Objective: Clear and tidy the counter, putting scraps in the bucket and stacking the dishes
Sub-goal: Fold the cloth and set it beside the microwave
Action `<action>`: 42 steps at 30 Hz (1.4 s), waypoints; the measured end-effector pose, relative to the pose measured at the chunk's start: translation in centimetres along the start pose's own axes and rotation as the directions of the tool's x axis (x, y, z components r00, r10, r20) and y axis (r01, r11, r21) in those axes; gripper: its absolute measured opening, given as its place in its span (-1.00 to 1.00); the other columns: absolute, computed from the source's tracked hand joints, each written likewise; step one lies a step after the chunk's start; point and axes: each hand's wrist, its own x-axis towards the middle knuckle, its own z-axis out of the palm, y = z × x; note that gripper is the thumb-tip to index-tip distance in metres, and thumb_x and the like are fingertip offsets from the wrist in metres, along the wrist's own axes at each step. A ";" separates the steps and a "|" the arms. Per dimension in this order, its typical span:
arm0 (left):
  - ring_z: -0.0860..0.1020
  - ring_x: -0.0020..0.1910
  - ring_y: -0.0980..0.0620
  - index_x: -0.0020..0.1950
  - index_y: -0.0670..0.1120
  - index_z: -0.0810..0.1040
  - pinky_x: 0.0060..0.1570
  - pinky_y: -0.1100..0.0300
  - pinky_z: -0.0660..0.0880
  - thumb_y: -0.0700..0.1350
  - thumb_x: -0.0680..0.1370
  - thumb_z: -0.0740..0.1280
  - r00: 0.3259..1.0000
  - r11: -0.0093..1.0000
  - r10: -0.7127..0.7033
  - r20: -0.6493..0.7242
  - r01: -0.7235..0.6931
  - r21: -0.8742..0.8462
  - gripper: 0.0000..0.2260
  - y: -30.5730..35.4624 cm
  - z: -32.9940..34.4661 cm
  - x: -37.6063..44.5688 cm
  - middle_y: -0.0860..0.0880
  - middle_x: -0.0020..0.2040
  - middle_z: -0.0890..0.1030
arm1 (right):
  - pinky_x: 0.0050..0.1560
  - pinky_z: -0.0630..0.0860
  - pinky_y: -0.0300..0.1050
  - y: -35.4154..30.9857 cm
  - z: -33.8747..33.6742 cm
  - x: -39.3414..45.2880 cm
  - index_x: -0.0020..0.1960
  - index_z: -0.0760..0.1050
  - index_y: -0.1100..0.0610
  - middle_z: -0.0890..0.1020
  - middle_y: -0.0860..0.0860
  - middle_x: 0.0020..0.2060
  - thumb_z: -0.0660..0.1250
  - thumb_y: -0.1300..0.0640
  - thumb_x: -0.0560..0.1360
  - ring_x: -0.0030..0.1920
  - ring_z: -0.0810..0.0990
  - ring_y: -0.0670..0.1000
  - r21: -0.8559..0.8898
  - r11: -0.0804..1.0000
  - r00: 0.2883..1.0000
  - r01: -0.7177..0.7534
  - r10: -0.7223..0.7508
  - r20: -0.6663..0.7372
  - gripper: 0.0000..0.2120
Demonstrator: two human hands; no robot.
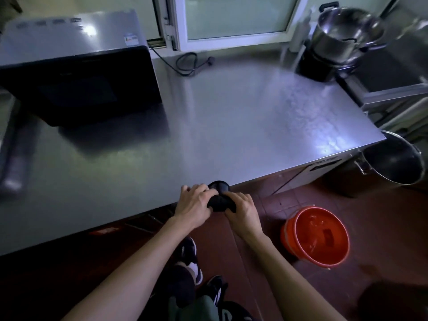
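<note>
At the front edge of the steel counter (231, 117), both my hands hold a dark, wadded object (220, 196) that looks like a black cloth. My left hand (195, 202) grips its left side, fingers curled over it. My right hand (242, 208) grips its right end. Part of the dark object is hidden between my hands. An orange bucket (316, 236) stands on the red tile floor to the right of my hands, with liquid and a dark scrap inside.
A black microwave (76, 82) sits at the counter's back left, its cord (187, 63) coiled behind. Stacked steel pots (342, 35) stand on a dark base at the back right. A large steel pot (393, 158) sits on the floor beyond the counter's right end.
</note>
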 end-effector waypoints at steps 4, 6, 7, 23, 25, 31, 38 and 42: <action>0.52 0.12 0.01 0.22 0.17 0.55 0.00 0.03 0.23 -0.02 0.39 0.42 0.999 0.999 0.034 -0.012 -0.035 -0.023 -0.60 0.6 -0.3 4.7 0.11 0.07 0.55 | 0.04 0.51 0.08 1.2 -1.9 3.3 0.32 0.55 0.09 0.64 0.07 0.06 0.39 0.27 0.38 0.06 0.48 0.15 0.003 1.000 0.999 -0.027 0.027 -0.045 -0.50; 0.52 0.14 0.01 0.23 0.17 0.54 0.02 0.03 0.24 -0.02 0.39 0.42 0.999 0.998 0.049 -0.011 -0.049 -0.040 -0.59 1.0 -0.5 7.3 0.11 0.08 0.55 | 0.03 0.50 0.07 1.8 -2.9 5.3 0.32 0.55 0.08 0.63 0.06 0.05 0.39 0.28 0.39 0.06 0.47 0.15 -0.010 0.999 0.998 -0.041 0.040 -0.058 -0.50; 0.51 0.14 0.01 0.23 0.17 0.54 0.03 0.03 0.24 -0.02 0.39 0.41 0.999 0.997 0.054 -0.006 -0.054 -0.053 -0.60 1.1 -0.7 8.6 0.11 0.09 0.55 | 0.03 0.50 0.07 2.2 -3.4 6.4 0.32 0.55 0.09 0.64 0.07 0.05 0.39 0.29 0.39 0.06 0.48 0.15 -0.026 0.999 0.997 -0.041 0.039 -0.067 -0.50; 0.52 0.10 0.04 0.16 0.20 0.54 0.00 0.06 0.20 -0.04 0.45 0.37 0.993 0.980 0.113 -0.024 -0.116 -0.164 -0.69 0.1 -3.5 23.1 0.13 0.05 0.54 | -0.04 0.44 -0.06 3.6 -7.4 19.0 0.28 0.57 0.07 0.65 0.03 0.01 0.37 0.29 0.41 0.00 0.46 0.11 -0.117 0.991 0.994 -0.069 0.058 -0.092 -0.55; 0.52 0.08 0.04 0.16 0.21 0.55 -0.01 0.06 0.21 -0.04 0.44 0.38 0.992 0.978 0.117 -0.037 -0.122 -0.171 -0.69 0.0 -3.2 23.9 0.13 0.04 0.54 | -0.03 0.41 -0.09 4.2 -7.6 19.8 0.29 0.57 0.07 0.64 0.03 0.00 0.36 0.30 0.42 -0.01 0.44 0.10 -0.120 0.991 0.995 -0.062 0.053 -0.082 -0.56; 0.54 0.05 0.00 0.17 0.17 0.58 -0.01 0.04 0.24 -0.07 0.44 0.40 0.991 0.975 0.121 -0.054 -0.129 -0.179 -0.69 1.7 -1.8 26.3 0.11 0.05 0.56 | -0.03 0.35 -0.16 6.7 -9.0 21.4 0.29 0.57 0.11 0.65 0.04 0.00 0.35 0.33 0.41 -0.03 0.46 0.12 -0.149 0.987 0.996 -0.061 0.051 -0.069 -0.54; 0.54 0.07 0.00 0.21 0.16 0.57 0.00 0.05 0.24 -0.01 0.47 0.41 0.982 0.972 0.190 -0.007 -0.190 -0.137 -0.68 8.3 0.1 30.6 0.11 0.07 0.56 | -0.03 0.47 0.00 12.9 -13.2 21.8 0.28 0.58 0.12 0.66 0.05 0.04 0.37 0.33 0.39 -0.02 0.48 0.14 -0.085 0.989 0.988 -0.120 0.111 -0.109 -0.54; 0.54 0.06 0.00 0.20 0.17 0.58 -0.01 0.06 0.24 0.01 0.48 0.38 0.976 0.971 0.217 0.022 -0.213 -0.112 -0.71 13.7 1.4 34.0 0.10 0.06 0.56 | -0.01 0.48 0.01 17.9 -16.8 22.3 0.30 0.57 0.13 0.66 0.07 0.06 0.37 0.34 0.40 0.01 0.49 0.16 -0.050 0.986 0.981 -0.159 0.152 -0.116 -0.53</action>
